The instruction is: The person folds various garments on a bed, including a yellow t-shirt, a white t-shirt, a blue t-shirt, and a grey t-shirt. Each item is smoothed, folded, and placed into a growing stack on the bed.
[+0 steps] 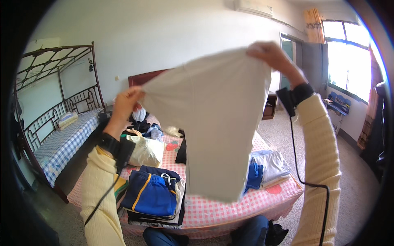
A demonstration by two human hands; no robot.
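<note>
A light grey T-shirt point(220, 123) hangs in the air between my raised hands, spread out above a bed. Its sleeve end is pinched in my left hand point(126, 103), at the left. Higher up at the right, my right hand point(267, 55) grips the shirt near its upper corner. The lower hem hangs free and looks slightly blurred. Part of the bed and the things behind the shirt are hidden by it.
The bed has a pink checked cover point(212, 212). Folded clothes with blue shorts point(155, 192) on top lie front left, beside a pale bag point(146, 152). Another folded pile point(271, 166) lies right. A metal-framed bed point(67, 147) stands at the left.
</note>
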